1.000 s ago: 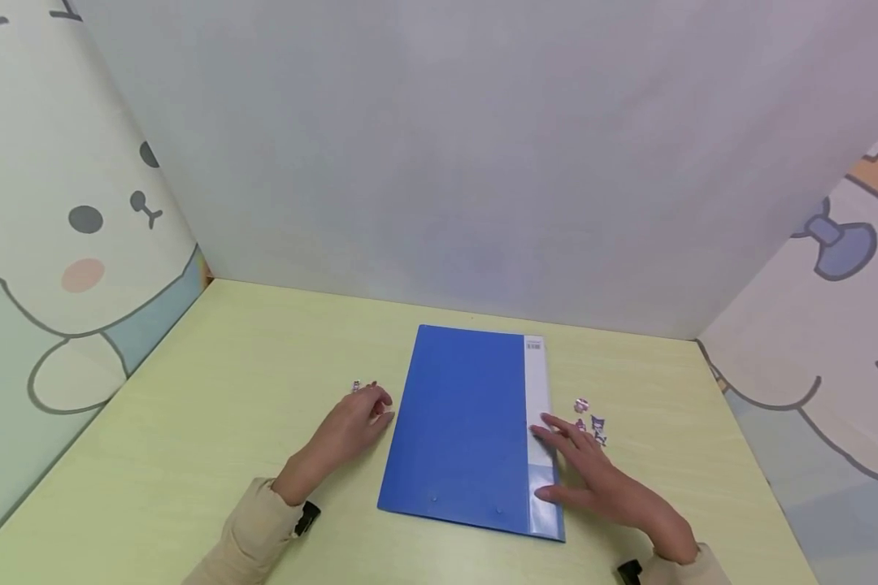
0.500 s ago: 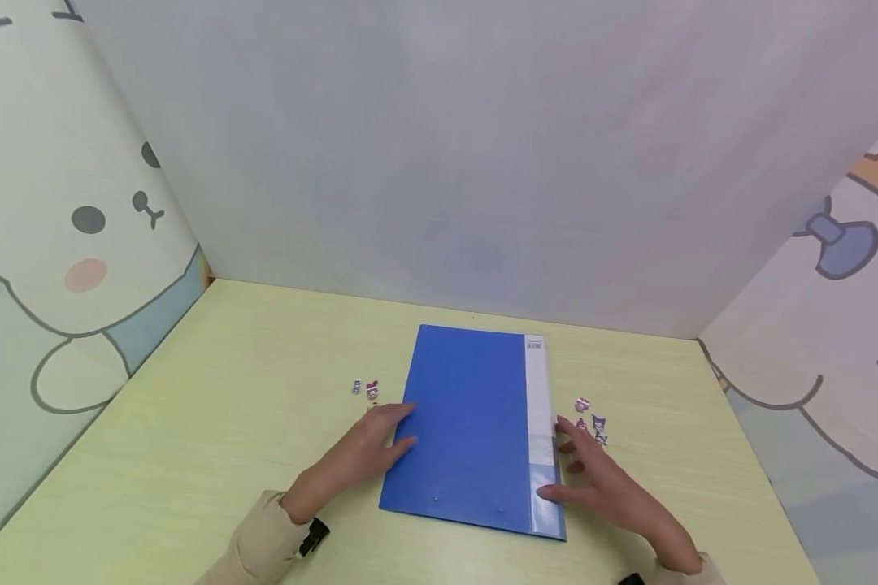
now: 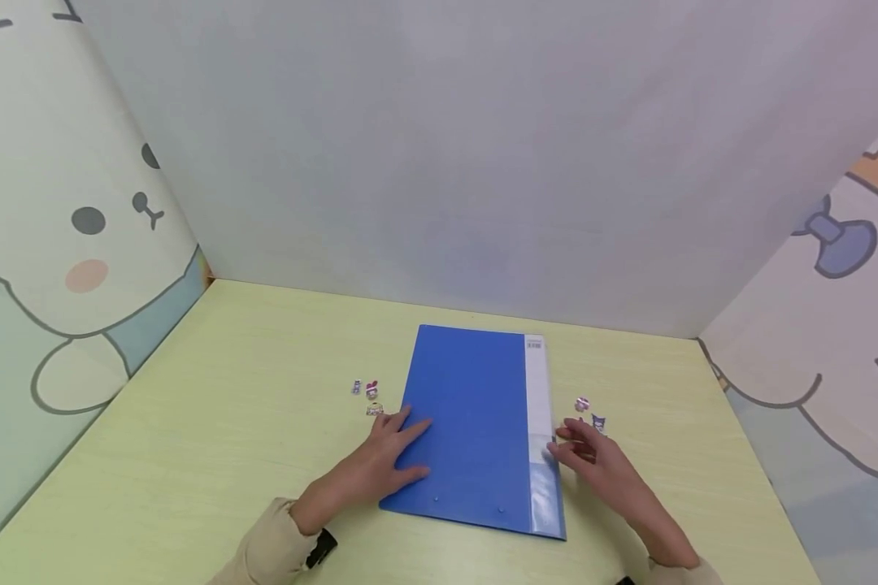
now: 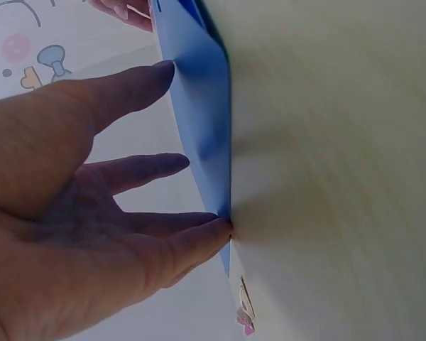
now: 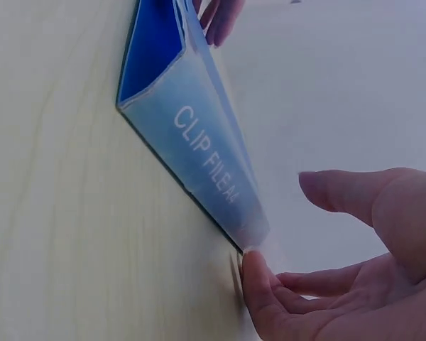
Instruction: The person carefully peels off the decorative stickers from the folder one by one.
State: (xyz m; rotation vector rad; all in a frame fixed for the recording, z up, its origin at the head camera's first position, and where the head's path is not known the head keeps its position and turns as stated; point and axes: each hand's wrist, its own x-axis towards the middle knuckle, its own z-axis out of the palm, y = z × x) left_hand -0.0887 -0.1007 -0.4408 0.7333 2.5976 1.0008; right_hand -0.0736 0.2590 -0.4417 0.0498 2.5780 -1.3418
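A blue clip file [image 3: 468, 398] lies closed on the table, a white label strip along its right side. Its spine [image 5: 213, 163], printed "CLIP FILE A4", faces the right wrist camera. My left hand [image 3: 373, 465] is spread over the file's left edge, thumb and fingers apart; in the left wrist view a fingertip [image 4: 220, 231] meets the lower edge. At the spine side is my right hand [image 3: 606, 471], its fingers loosely bent. The right wrist view has one fingertip [image 5: 254, 259] right at the spine's base, with the thumb held away from it.
Small flat cartoon cutouts [image 3: 372, 390] lie left of the file near my left fingers. Several more, including a purple one [image 3: 598, 422], lie to the right, partly hidden by my right hand. A pale wall [image 3: 446, 162] rises behind the yellow table [image 3: 278, 349].
My left hand has moved from the cutouts on the left toward me and onto the file's left edge. The right hand has slid off the white strip to the spine, its fingers drawing together.
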